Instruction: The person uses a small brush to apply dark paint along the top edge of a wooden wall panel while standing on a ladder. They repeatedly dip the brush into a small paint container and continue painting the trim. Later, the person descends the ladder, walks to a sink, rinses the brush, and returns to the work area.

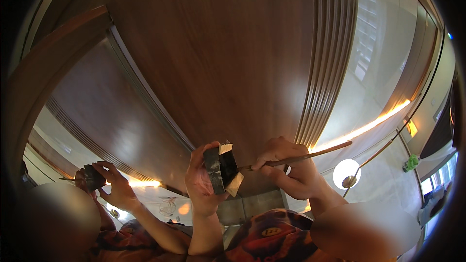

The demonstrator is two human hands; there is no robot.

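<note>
A: Far left first. What shows there?

B: A glossy panel gives a reflection of hands [108, 184] gripping a small dark item – a mirror image, not a second worker as far as I can tell.

A: Noted. Left hand?

B: Left hand [201, 184] raised in front of the dark brown polished wood panel [213, 58]. Its fingers [200, 153] are curled shut around a small black block-shaped container with pale gold patches on its faces [222, 169]; thumb on the near side, the other fingers wrapped behind. The container sits upright in the grip, centre of view, just below the panel's lower edge.

A: Contents of the container?

B: Cannot tell – its opening is not readable from this angle.

A: Right hand?

B: Right hand [286, 172] is closed in a pinch on a thin brown stick-like tool, probably a brush [296, 157]. The handle runs up and to the right, past the hand; the tip points left and meets the right face of the container, touching it or very nearly.

A: Anything further right?

B: Vertical fluted wood trim [323, 68] beside the panel, then a pale glossy surface [374, 68] with a warm strip light [369, 126] across it. Below that, a round white globe lamp [347, 172].
</note>
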